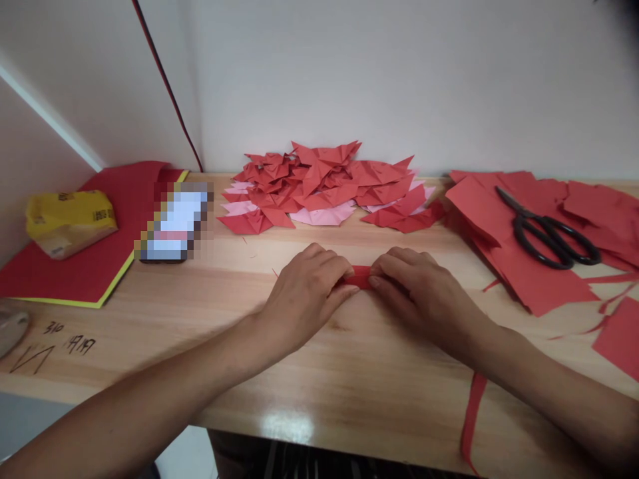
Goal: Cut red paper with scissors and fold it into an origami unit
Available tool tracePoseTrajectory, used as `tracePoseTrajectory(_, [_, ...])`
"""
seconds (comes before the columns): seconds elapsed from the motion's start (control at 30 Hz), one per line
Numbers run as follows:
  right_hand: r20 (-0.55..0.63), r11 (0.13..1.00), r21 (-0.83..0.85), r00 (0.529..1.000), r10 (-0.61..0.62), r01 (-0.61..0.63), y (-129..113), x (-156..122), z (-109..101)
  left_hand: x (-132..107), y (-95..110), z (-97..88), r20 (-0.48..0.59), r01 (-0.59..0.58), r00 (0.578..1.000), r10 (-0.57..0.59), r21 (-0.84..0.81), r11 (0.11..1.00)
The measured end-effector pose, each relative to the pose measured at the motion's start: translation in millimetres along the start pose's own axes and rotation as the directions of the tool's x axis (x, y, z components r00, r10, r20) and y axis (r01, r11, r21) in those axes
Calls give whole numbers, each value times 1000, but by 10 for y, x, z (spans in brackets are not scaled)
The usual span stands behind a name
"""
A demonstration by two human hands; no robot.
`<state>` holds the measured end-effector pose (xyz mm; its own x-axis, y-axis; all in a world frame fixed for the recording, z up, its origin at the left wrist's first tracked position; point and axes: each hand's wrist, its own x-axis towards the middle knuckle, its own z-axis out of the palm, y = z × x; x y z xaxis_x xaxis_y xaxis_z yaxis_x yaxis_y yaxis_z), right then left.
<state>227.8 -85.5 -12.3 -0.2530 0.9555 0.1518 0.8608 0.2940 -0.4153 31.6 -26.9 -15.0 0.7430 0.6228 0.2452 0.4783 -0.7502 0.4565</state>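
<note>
A small folded piece of red paper (pixel 358 277) lies on the wooden table (pixel 319 372) between my two hands. My left hand (pixel 307 289) grips its left end with curled fingers. From the right, my right hand (pixel 417 289) pinches the other end, fingers pressed together. Most of the paper is hidden under my fingers.
A heap of folded red and pink paper shapes (pixel 324 186) lies by the wall. Red sheets (pixel 529 233) with black scissors (pixel 546 229) lie at the right. At the left are a red-and-yellow pad (pixel 84 266), a yellow packet (pixel 70 219) and a phone (pixel 174 223). A red strip (pixel 472 412) hangs over the front edge.
</note>
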Motion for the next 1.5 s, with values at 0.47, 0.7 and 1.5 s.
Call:
tracePoseTrajectory(0.47, [-61, 990, -137, 998, -34, 25, 20, 0, 87, 8, 35, -12, 53, 68, 996, -72, 64, 996])
tracePoseTrajectory(0.7, [-51, 979, -203, 998, -39, 28, 29, 13, 100, -4, 78, -18, 67, 81, 994, -90, 126, 989])
tracePoseTrajectory(1.5, [-39, 942, -334, 999, 0, -13, 15, 53, 118, 5, 104, -15, 111, 50, 989, -94, 343, 938])
